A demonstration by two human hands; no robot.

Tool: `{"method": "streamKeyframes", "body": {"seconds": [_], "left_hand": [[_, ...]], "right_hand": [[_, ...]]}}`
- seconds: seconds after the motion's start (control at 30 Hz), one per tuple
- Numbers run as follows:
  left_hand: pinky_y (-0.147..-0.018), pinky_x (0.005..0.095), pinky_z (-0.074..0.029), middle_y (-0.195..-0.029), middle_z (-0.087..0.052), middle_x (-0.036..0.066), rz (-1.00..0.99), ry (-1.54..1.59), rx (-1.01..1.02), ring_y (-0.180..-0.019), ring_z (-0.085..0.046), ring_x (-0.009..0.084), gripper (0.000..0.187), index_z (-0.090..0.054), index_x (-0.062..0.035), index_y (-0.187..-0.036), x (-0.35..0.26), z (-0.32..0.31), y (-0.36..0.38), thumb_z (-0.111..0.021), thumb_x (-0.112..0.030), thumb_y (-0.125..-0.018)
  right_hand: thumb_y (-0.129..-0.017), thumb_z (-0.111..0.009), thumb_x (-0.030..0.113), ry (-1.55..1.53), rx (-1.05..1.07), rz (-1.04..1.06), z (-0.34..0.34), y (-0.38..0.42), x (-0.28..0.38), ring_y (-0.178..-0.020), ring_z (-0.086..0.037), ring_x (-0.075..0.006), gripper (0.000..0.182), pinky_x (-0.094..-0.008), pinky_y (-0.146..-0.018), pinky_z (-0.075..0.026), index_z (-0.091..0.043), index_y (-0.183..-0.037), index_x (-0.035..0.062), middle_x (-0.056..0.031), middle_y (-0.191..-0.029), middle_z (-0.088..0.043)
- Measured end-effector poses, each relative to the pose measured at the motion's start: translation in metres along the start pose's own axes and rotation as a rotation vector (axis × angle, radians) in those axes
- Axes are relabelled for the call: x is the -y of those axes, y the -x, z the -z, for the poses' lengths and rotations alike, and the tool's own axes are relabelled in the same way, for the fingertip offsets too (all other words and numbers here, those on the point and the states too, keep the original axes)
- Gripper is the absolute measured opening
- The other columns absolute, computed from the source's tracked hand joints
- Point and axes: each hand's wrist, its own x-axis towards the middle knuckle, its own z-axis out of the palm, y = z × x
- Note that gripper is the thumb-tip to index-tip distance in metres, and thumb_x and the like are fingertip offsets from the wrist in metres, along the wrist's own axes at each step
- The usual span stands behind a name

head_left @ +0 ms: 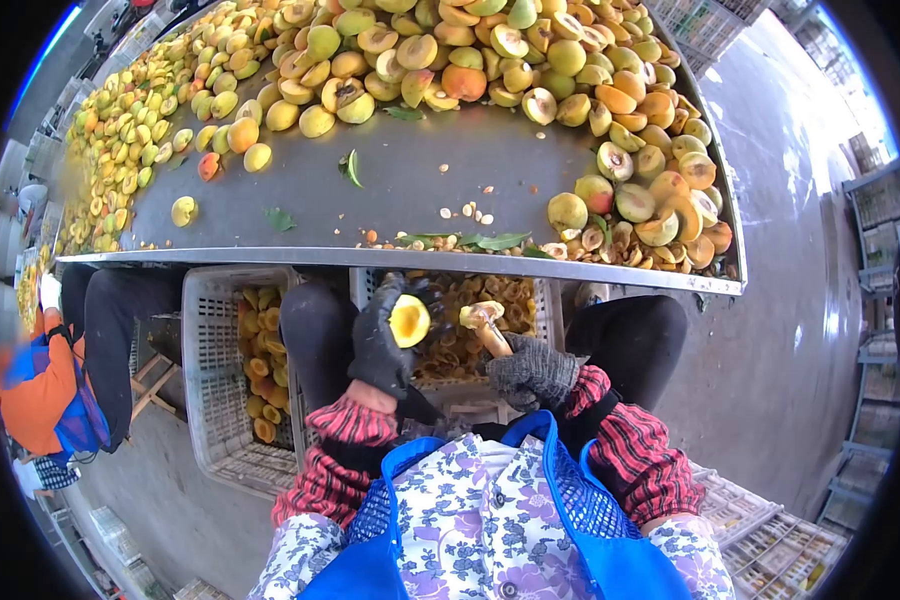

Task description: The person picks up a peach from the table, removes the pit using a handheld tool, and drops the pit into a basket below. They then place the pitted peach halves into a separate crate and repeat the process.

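Observation:
In a dark glove, my left hand (382,345) holds a halved yellow fruit (410,321) with its hollow cut face up. My right hand (533,371), in a grey knit glove, is wrapped round the wooden handle of a small tool (489,328). Pale fruit flesh sits at the tool's tip, a short way right of the fruit half and apart from it. Both hands are over a crate (545,310) of brownish fruit pieces, below the edge of the metal table (370,200).
Whole and halved fruits (450,50) are piled on the table, with leaves and pits near its front edge. A white crate (205,380) at the left holds fruit halves. A co-worker in an orange top (35,400) sits far left. More crates (770,540) stand lower right.

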Motion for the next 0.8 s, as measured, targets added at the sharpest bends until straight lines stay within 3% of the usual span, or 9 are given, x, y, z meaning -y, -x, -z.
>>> {"method": "streamKeyframes", "body": {"seconds": [0.07, 0.13, 0.27, 0.33, 0.53, 0.6, 0.67, 0.73, 0.8], "left_hand": [[-0.074, 0.0292, -0.05, -0.097, -0.059, 0.012, 0.052, 0.107, 0.143, -0.086, -0.059, 0.0183, 0.025, -0.056, -0.0011, -0.101, -0.04, -0.007, 0.019, -0.055, -0.002, -0.076], [-0.075, 0.0258, -0.049, -0.093, -0.061, 0.011, 0.032, -0.081, 0.169, -0.083, -0.059, 0.0169, 0.02, -0.059, -0.0007, -0.095, -0.056, -0.012, 0.026, -0.059, -0.003, -0.075], [-0.078, 0.0248, -0.045, -0.094, -0.061, 0.011, -0.151, -0.537, 0.349, -0.086, -0.058, 0.0141, 0.024, -0.058, 0.0026, -0.096, -0.034, -0.023, 0.028, -0.058, -0.005, -0.074], [-0.075, 0.025, -0.046, -0.092, -0.061, 0.01, -0.117, -0.444, 0.391, -0.084, -0.058, 0.0143, 0.024, -0.058, 0.0018, -0.097, -0.01, -0.022, 0.021, -0.058, -0.004, -0.074], [-0.073, 0.0285, -0.048, -0.087, -0.061, 0.007, -0.058, -0.222, 0.128, -0.076, -0.058, 0.0152, 0.019, -0.059, -0.0008, -0.093, -0.061, -0.015, 0.039, -0.059, -0.007, -0.075], [-0.072, 0.03, -0.048, -0.085, -0.062, 0.009, -1.231, -1.282, -0.001, -0.078, -0.058, 0.0181, 0.019, -0.06, -0.0023, -0.093, -0.097, 0.025, 0.036, -0.058, -0.012, -0.076], [-0.073, 0.0313, -0.047, -0.089, -0.061, 0.012, -1.0, -1.342, -0.187, -0.082, -0.058, 0.0215, 0.023, -0.06, -0.0036, -0.094, -0.135, 0.061, 0.038, -0.059, -0.017, -0.075], [-0.075, 0.0314, -0.046, -0.096, -0.059, 0.013, -0.259, -1.165, -0.348, -0.087, -0.057, 0.0207, 0.023, -0.06, -0.0028, -0.094, -0.161, 0.104, 0.032, -0.059, -0.016, -0.075], [-0.077, 0.0318, -0.046, -0.099, -0.058, 0.013, -0.294, -1.522, -0.373, -0.089, -0.057, 0.0205, 0.023, -0.06, -0.0025, -0.095, -0.181, 0.075, 0.035, -0.059, -0.013, -0.075]], "right_hand": [[-0.076, -0.06, 0.018, 0.021, 0.019, 0.019, -0.001, 0.002, 0.001, -0.042, -0.043, -0.008, 0.016, -0.0226, -0.036, -0.032, -0.049, -0.077, 0.0069, 0.0013, -0.055, -0.046], [-0.076, -0.059, 0.018, -0.025, 0.072, 0.014, 0.0, -0.003, -0.002, -0.044, -0.045, -0.0081, 0.015, -0.0221, -0.038, -0.033, -0.05, -0.077, 0.0068, 0.0015, -0.055, -0.046], [-0.075, -0.061, 0.016, 0.003, 0.065, 0.045, -0.017, -0.007, 0.001, -0.044, -0.045, -0.0079, 0.016, -0.0211, -0.039, -0.034, -0.051, -0.081, 0.0056, 0.0006, -0.055, -0.047], [-0.073, -0.062, 0.013, -0.13, 0.125, 0.015, -0.017, -0.016, -0.016, -0.038, -0.042, -0.0082, 0.02, -0.0217, -0.035, -0.032, -0.05, -0.087, 0.0039, -0.001, -0.055, -0.048], [-0.072, -0.058, 0.015, -0.001, 0.083, 0.062, -0.003, -0.005, -0.006, -0.046, -0.046, -0.009, 0.013, -0.0226, -0.041, -0.036, -0.05, -0.075, 0.0054, -0.0013, -0.057, -0.048], [-0.072, -0.058, 0.016, 0.089, -0.01, 0.105, -0.001, -0.004, -0.007, -0.046, -0.045, -0.0094, 0.015, -0.0232, -0.04, -0.036, -0.049, -0.075, 0.0052, -0.0014, -0.056, -0.048], [-0.071, -0.06, 0.019, 0.081, -0.046, 0.061, 0.004, -0.004, -0.007, -0.047, -0.046, -0.01, 0.016, -0.0245, -0.043, -0.036, -0.052, -0.074, 0.0054, -0.0012, -0.056, -0.049], [-0.07, -0.06, 0.02, 0.12, -0.126, 0.031, 0.014, -0.017, -0.014, -0.048, -0.047, -0.0103, 0.016, -0.0254, -0.043, -0.036, -0.054, -0.073, 0.0057, -0.0011, -0.056, -0.05], [-0.073, -0.059, 0.026, 0.337, -0.15, 0.029, 0.019, -0.025, -0.014, -0.049, -0.049, -0.0126, 0.022, -0.0284, -0.045, -0.037, -0.055, -0.076, 0.0044, -0.0038, -0.056, -0.052]]}}
